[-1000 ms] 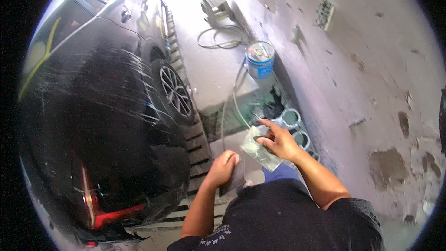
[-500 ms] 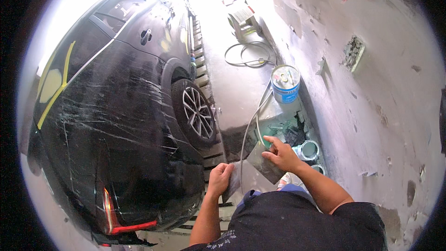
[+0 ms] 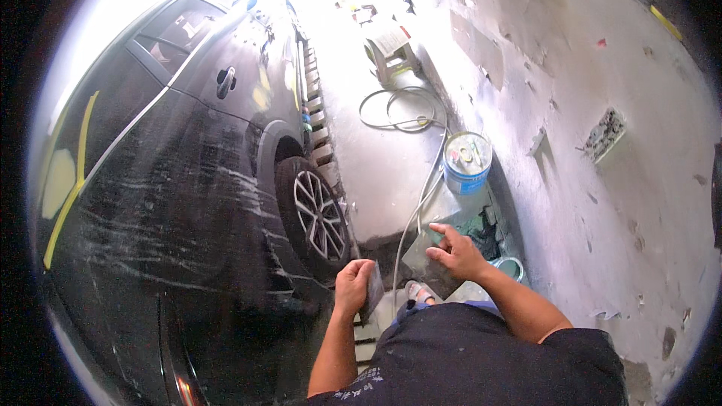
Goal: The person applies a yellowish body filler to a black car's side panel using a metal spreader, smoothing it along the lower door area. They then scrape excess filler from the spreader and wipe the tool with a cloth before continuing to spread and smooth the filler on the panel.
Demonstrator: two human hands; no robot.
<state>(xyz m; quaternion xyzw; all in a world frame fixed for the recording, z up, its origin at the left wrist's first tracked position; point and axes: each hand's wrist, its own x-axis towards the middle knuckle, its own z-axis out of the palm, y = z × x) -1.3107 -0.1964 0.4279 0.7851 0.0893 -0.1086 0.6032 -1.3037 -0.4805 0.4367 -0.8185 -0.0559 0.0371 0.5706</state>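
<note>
Low in front of my body, my left hand is closed around a thin dark grey sheet that looks like sandpaper. It hangs down at the fingertips, close to the car's rear wheel. My right hand pinches a larger, squarish dark grey sheet of similar look between thumb and fingers, its index finger stretched out. The two sheets are apart. To my left stands a black car with pale scuffs along its side, yellow tape and a cream patch on the panel.
A white-and-blue bucket stands by the wall; an open tub is partly behind my right forearm. A grey hose runs past my feet and coils ahead, near a stool. A slotted grate lines the car's side.
My view has shifted to the right and forward, so the car sits further left and lower. The left sheet now shows more edge-on. Both hands keep their grip.
</note>
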